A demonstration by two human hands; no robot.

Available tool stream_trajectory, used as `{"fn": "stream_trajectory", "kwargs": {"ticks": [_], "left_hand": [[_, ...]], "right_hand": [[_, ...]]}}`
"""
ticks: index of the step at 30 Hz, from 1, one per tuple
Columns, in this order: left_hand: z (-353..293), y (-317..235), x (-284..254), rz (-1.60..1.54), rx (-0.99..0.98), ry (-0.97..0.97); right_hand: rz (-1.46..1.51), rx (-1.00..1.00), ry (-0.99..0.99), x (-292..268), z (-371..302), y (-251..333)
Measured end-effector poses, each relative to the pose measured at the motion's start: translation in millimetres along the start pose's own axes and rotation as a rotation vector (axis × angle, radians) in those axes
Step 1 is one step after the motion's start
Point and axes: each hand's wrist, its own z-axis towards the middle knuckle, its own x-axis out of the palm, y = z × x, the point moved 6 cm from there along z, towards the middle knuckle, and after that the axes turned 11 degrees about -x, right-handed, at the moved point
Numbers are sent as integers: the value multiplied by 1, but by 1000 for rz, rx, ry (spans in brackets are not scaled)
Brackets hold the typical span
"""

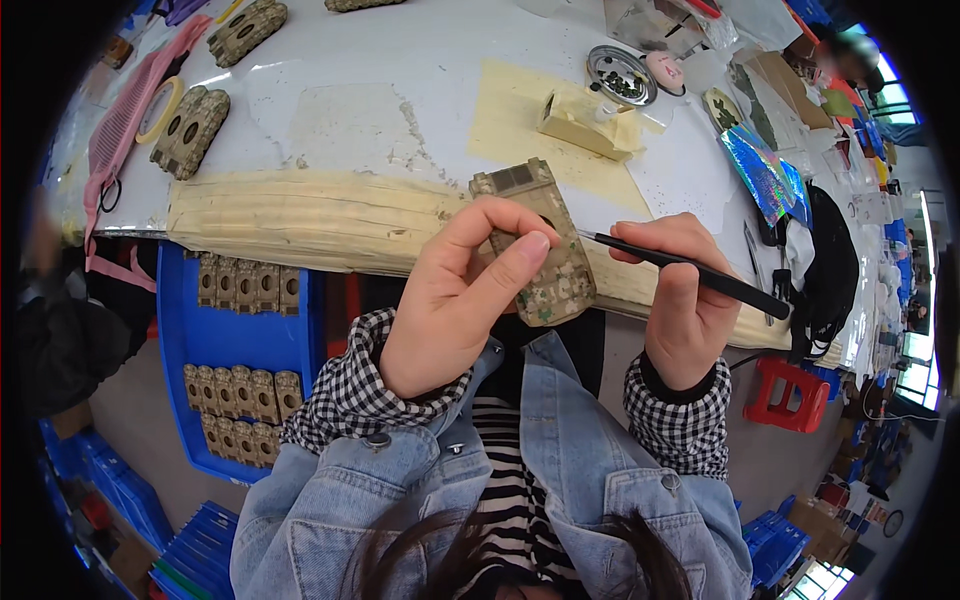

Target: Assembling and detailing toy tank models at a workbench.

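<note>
Head view looks down over a white table (400, 60) whose near edge is wrapped in layers of cream masking tape (300, 220). On the tabletop lie more camouflage-painted tank shells (190, 130) at the left, beside a roll of tape (160, 108), a round metal dish (620, 75) holding dark bits at the upper middle, and a cream block (575, 125) resting on a taped patch. A shiny holographic sheet (760, 170) lies toward the right, with a black bag (830, 265) hanging off the edge. Below the table on the left, a blue bin (235, 340) holds rows of the same camouflage shells (stacked side by side). A red stool (790, 392) stands on the floor at the right, and blue crates (130, 500) sit at the lower left.

The left hand (450, 300) has its thumb and fingers clamped on a camouflage tank hull (545, 260), held tilted just over the table's near edge in front of the person's chest. The right hand (685, 300) is closed in a pen grip around a thin black brush (680, 265), whose tip touches or nearly touches the hull's right side. Denim sleeves with checked cuffs cover both wrists.
</note>
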Motion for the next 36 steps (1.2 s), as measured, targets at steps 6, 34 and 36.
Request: {"fn": "stream_trajectory", "kwargs": {"ticks": [6, 34, 36], "left_hand": [[1, -3, 0, 23, -11, 38], [0, 7, 5, 251, -126, 211], [0, 6, 6, 245, -122, 233]], "right_hand": [[-84, -62, 144, 6, 10, 8], [-125, 50, 385, -2, 24, 15], [-93, 77, 377, -2, 23, 16]]}}
